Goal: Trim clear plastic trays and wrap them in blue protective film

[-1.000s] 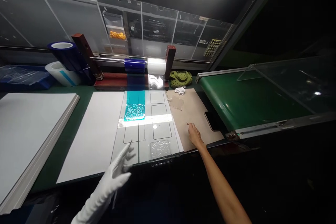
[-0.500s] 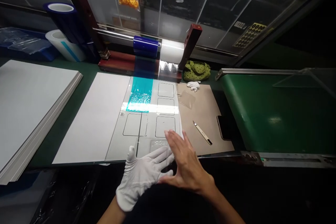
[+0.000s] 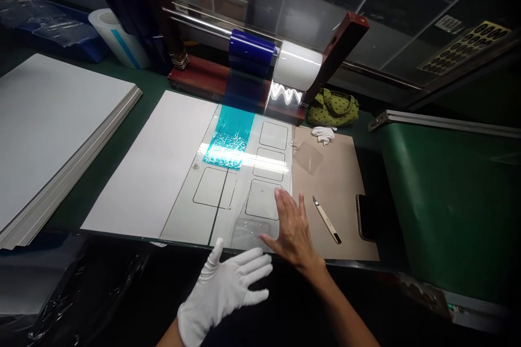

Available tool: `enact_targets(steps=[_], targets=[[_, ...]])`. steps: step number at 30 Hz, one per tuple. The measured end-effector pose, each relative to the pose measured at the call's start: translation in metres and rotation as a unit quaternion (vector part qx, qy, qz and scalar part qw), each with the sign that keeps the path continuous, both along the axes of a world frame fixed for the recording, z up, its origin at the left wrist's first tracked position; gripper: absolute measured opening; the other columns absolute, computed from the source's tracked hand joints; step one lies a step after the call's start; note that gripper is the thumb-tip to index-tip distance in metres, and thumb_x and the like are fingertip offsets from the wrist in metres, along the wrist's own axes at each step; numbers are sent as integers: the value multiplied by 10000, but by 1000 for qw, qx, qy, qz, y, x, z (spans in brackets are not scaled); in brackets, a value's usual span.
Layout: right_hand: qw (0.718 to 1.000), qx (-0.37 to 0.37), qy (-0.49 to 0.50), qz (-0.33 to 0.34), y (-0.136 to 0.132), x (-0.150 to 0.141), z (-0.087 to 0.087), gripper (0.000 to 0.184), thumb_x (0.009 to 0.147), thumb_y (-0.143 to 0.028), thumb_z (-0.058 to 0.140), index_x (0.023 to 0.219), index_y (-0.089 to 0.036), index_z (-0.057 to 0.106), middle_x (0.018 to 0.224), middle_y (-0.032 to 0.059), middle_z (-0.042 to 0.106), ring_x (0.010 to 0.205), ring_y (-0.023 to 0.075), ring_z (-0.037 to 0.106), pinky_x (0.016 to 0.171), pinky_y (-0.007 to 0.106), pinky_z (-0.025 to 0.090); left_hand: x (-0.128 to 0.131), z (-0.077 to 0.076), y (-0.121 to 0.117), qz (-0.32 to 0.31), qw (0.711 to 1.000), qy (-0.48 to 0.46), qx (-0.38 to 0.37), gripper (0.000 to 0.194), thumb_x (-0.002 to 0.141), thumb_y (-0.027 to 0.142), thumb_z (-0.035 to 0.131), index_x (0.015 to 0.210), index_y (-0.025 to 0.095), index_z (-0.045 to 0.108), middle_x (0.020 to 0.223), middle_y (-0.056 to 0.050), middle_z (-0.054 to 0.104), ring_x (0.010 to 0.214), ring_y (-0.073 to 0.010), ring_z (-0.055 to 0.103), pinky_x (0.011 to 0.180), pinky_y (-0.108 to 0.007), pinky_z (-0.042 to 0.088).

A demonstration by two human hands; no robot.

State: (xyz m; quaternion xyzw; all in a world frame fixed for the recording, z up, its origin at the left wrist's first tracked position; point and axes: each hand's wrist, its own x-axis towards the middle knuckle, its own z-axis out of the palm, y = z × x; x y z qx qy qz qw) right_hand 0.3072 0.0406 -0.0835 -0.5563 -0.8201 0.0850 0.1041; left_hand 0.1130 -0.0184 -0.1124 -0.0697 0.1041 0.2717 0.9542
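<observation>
My left hand (image 3: 228, 287) wears a white glove, palm up with its fingers spread, just off the table's front edge. Nothing shows in its grasp. Bare and open, my right hand (image 3: 295, 236) hovers over the near right corner of a clear sheet (image 3: 179, 222) printed with rounded black outlines. Its thumb lies over or beside a small clear film piece (image 3: 249, 232); whether they touch I cannot tell. Teal film (image 3: 230, 138) lies across the sheet's far part, running from a blue film roll (image 3: 251, 47). A craft knife (image 3: 326, 220) rests on brown board right of my right hand.
A clear film roll (image 3: 298, 65) shares the rod of a dark red stand (image 3: 337, 57). White sheets (image 3: 61, 130) are stacked at left. Near the right edge lie a phone (image 3: 366, 217), a crumpled white glove (image 3: 323, 134), a green dotted pouch (image 3: 332, 108) and a green conveyor belt (image 3: 443, 200).
My hands have moved apart: the gloved left one has dropped off the table edge, while the right remains over the sheet. The camera view has shifted, tilting the scene.
</observation>
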Motion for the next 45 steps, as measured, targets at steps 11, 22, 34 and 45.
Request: enact_targets(steps=[11,22,34,45], targets=[[998,-9,-40,44,41,11,-63,896,800,-400,560,1464,-65,59,1434,202,352,1367,314,235,1111,598,31,-9,-14,-35,2,1000,23,6,732,836,684,230,1332,197,460,1473,-95,325,1399,-293,123,1093,-573,130],[976,92,44,-194,77,67,-55,572,887,-411,424,1382,-147,311,1356,193,411,1261,313,387,1007,543,293,0,-16,-33,22,999,35,-3,771,825,695,176,1362,199,419,1479,-89,316,1399,-276,135,1122,-524,74],[910,-13,133,-391,205,87,-39,284,898,-287,415,918,-161,668,816,81,689,798,205,614,727,304,418,5,28,-16,45,994,83,60,805,775,733,298,1340,180,449,1454,-106,361,1385,-313,174,1115,-539,123],[774,-108,575,-240,-25,-5,58,189,860,-353,577,821,-205,689,662,13,668,619,135,612,595,241,467,-1,71,5,-75,510,671,532,1477,409,521,804,1408,221,-241,1529,-157,-125,1374,-439,-41,1055,-646,198]])
